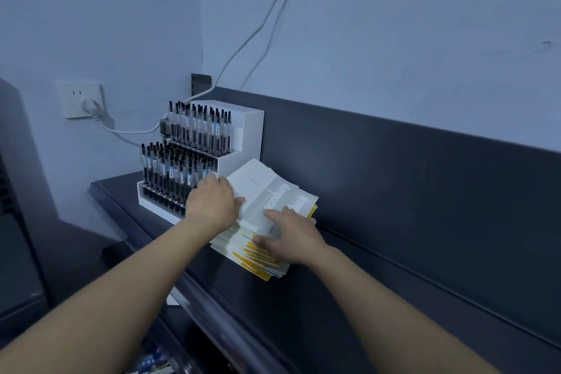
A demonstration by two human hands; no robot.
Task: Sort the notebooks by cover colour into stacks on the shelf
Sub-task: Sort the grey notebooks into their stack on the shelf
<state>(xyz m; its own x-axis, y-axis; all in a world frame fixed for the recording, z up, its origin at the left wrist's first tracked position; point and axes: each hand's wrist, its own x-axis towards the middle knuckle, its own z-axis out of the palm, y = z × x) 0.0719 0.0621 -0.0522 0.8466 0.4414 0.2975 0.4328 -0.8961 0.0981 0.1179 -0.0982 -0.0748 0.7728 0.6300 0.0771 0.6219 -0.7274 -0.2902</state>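
A loose pile of thin notebooks [264, 255] lies on the dark shelf [379, 297], next to a pen rack. The upper ones have grey-white covers [258, 188]; lower ones show yellow stripes [258, 258]. My left hand [214, 202] grips the left edge of the top grey notebooks, lifting that side. My right hand [290, 235] lies flat on the pile, fingers spread over the grey cover and thumb over the yellow-striped ones. How many notebooks the left hand holds is hidden.
A white tiered rack [243, 143] full of black pens stands left of the pile, touching distance from my left hand. Behind runs the shelf's dark back panel [394, 167]. A wall socket [80, 100] with cables sits at left. The shelf stretches bare to the right.
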